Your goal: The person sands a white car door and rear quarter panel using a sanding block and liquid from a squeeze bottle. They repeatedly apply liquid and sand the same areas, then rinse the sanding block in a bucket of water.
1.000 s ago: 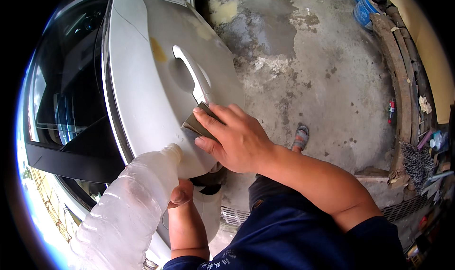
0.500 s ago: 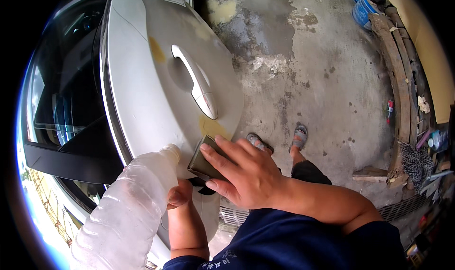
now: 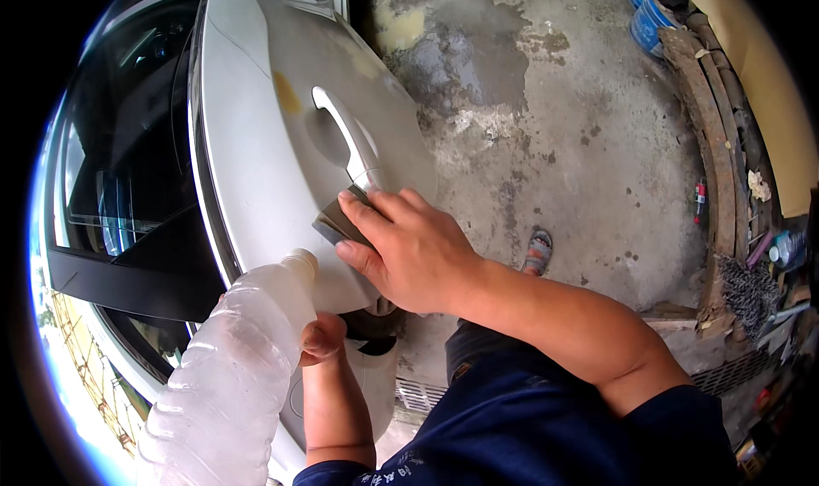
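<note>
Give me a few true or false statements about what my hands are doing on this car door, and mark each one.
1. The right hand presses a dark sanding sheet against the silver car door. True.
2. The left hand holds a hammer. False: it holds a clear plastic bottle.
3. The sheet lies just below the door handle. True.
4. The bottle's mouth points away from the door. False: it points toward the panel beside the sheet.
5. The ground is grass. False: it is stained concrete.

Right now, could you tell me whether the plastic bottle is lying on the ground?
No, the left hand holds the plastic bottle up beside the car door.
</note>
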`<state>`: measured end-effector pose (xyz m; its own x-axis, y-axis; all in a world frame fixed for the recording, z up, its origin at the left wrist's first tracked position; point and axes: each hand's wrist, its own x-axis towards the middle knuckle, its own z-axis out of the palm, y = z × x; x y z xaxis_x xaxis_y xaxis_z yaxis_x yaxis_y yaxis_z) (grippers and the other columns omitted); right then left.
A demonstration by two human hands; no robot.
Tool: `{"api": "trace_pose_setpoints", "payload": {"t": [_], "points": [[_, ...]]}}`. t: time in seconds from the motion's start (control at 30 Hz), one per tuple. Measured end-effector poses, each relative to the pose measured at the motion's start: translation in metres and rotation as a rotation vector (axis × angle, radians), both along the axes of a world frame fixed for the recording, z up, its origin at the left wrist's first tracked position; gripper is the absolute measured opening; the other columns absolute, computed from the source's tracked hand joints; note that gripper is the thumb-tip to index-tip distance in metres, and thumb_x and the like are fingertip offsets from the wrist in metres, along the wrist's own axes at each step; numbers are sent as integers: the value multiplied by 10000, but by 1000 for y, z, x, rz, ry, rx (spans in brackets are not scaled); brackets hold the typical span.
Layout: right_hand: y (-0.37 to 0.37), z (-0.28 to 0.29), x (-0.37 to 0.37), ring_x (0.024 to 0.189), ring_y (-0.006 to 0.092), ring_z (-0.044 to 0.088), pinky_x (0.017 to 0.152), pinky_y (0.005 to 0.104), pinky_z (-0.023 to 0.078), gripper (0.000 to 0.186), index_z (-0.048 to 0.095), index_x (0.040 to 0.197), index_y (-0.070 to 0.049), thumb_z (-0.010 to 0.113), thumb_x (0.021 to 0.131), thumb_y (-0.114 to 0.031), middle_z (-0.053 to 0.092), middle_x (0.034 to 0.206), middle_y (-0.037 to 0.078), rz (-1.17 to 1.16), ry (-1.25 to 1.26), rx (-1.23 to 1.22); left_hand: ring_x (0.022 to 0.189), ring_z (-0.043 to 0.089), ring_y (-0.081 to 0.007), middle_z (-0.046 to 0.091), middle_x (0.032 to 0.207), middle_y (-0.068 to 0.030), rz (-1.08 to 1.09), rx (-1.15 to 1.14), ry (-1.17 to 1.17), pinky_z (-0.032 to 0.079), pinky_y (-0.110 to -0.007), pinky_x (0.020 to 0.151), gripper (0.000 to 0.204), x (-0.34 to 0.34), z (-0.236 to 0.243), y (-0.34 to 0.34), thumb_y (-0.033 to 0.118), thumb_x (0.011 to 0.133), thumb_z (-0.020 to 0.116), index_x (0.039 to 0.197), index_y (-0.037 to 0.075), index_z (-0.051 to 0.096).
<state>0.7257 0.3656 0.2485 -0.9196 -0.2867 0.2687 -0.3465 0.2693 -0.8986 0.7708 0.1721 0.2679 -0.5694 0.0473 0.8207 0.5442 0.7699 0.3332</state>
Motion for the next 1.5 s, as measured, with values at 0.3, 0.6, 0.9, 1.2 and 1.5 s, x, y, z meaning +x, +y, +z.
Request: {"api": "trace_pose_setpoints", "payload": {"t": [0.3,0.6,0.9,1.2,1.5], "points": [[3,5,1,991,366,606,788,424,550,539,564,1340,14,638,942,-343,611,1186,231,-2,-52,40,1052,666,-298,631,1232,-243,-76,-69,-42,527,-373,916,617,-3,4,-2,410,1038,414,1369,-110,455],[6,8,-2,980,352,609,799,419,548,526,575,1324,18,645,938,-333,615,1197,211,-4,-73,56,988,676,-322,641,1170,-256,-15,-77,-96,556,-399,850,624,3,8,2,420,1020,475,1334,-119,450],[5,9,16,962,384,610,821,435,539,551,567,1347,5,663,921,-330,603,1192,262,12,-34,8,987,669,-318,643,1142,-260,-37,37,-57,561,-417,847,625,2,15,9,415,999,526,1317,-118,449],[23,-3,35,947,358,591,801,430,539,582,562,1362,-8,684,904,-346,594,1201,247,4,74,-3,951,670,-318,648,1120,-265,-20,-67,-73,565,-423,839,605,3,5,1,385,985,555,1293,-127,458],[33,-12,53,951,354,595,810,443,547,644,549,1393,-35,716,873,-375,578,1250,266,37,179,-57,877,682,-315,662,1070,-260,71,-199,2,568,-406,788,635,3,18,1,428,980,548,1274,-131,482]]}}
